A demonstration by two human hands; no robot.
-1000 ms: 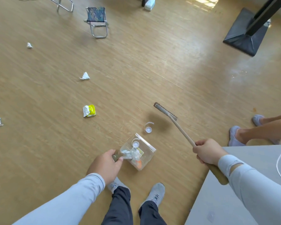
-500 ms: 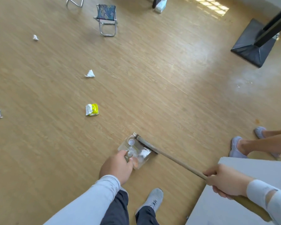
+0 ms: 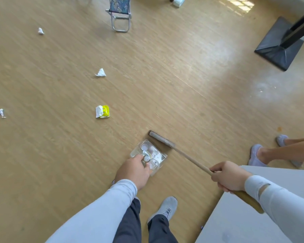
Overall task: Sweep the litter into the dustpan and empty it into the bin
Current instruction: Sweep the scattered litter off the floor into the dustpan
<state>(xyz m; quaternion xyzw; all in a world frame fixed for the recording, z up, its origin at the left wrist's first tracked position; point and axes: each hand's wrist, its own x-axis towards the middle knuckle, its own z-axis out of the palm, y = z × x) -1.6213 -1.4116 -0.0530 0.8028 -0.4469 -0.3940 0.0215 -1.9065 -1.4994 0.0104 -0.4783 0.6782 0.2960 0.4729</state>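
Now, head view, the only one. My left hand (image 3: 132, 170) grips the handle of the clear dustpan (image 3: 148, 156), which sits on the floor (image 3: 60, 155) just ahead of my shoes. It already holds caps and scraps. My right hand (image 3: 229, 178) is clenched round the broom (image 3: 182, 156) stick; the stick runs up-left from that hand, and the brush head lies at the pan's far edge, touching or nearly so.

Key relation: the litter left on the floor all lies to the left and ahead, away from the broom hand. Nearest is the yellow wrapper (image 3: 102, 111), up-left of the pan, closer to my left hand than my right. Its long side runs roughly across the view. Beyond it a paper wad (image 3: 100, 73), then a far wad (image 3: 41, 31), and a scrap (image 3: 0, 112) at the left edge, all well apart from each other.

My judgement: the broom must swing across past the pan, or the pan shift left, to reach the wrapper. The floor between is open.

Around: a folding stool (image 3: 120, 14) far ahead, a black stand base (image 3: 277, 48) upper right, a grey table (image 3: 235, 216) corner under my right arm, and another person's feet (image 3: 256, 155) to the right, near the stick. I see no bin.
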